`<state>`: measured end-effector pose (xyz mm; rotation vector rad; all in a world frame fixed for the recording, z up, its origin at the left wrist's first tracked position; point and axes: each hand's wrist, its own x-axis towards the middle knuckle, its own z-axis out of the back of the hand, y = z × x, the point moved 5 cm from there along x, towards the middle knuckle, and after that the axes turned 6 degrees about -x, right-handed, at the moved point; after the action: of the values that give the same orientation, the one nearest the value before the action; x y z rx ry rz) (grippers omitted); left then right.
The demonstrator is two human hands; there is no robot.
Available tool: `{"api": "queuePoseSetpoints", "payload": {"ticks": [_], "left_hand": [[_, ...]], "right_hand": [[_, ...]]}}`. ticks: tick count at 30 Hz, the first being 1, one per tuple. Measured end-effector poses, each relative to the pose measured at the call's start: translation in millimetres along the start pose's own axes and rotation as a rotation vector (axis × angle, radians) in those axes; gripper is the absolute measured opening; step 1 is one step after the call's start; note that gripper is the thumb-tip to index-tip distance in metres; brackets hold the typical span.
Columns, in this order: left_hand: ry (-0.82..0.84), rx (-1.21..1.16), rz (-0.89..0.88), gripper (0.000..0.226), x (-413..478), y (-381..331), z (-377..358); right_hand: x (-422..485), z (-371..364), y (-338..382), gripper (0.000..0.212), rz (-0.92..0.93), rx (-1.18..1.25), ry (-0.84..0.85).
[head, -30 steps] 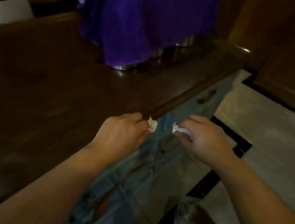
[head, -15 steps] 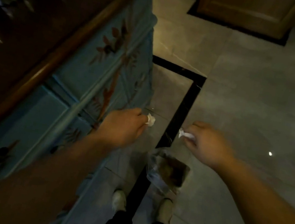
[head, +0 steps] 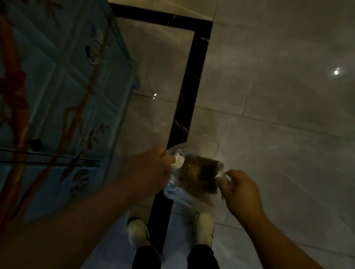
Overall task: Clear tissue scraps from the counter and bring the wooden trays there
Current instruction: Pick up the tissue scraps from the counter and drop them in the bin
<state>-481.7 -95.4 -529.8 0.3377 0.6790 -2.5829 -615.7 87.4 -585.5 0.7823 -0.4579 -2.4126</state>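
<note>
I stand over the clear plastic bag (head: 187, 193) on the floor just beside the blue cabinet (head: 44, 92). My left hand (head: 151, 170) pinches a tissue scrap (head: 177, 161) at the bag's rim; my right hand (head: 241, 193) is closed, seemingly on another. The mouth looks slack, so a scrap could miss and land on the tiles.

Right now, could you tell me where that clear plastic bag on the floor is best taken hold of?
Probably by its rim, one hand on each side from above. The plastic bag sits mouth up on the floor, thin and limp, with brown contents in the middle. The left hand and right hand already pinch opposite edges, which likely keeps the mouth spread for a tissue scrap.
</note>
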Motion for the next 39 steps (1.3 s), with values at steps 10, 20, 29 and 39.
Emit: {"api": "queuePoseSetpoints", "payload": {"ticks": [10,20,29,39], "left_hand": [[0.080,-0.178,0.017,0.033,66,55,-180],[0.063,-0.140,0.070,0.022,96,78,-272],[0.028,-0.160,0.057,0.038,80,61,-266],[-0.077,-0.096,-0.042,0.037,57,9,-155]], "right_hand": [[66,-141,-89,0.022,-0.060,0.012,0.053],[119,-202,-114,0.026,0.075,-0.067,0.072],[103,-198,-117,0.040,0.095,-0.026,0.098],[62,-101,-63,0.046,0.275,-0.185,0.078]]}}
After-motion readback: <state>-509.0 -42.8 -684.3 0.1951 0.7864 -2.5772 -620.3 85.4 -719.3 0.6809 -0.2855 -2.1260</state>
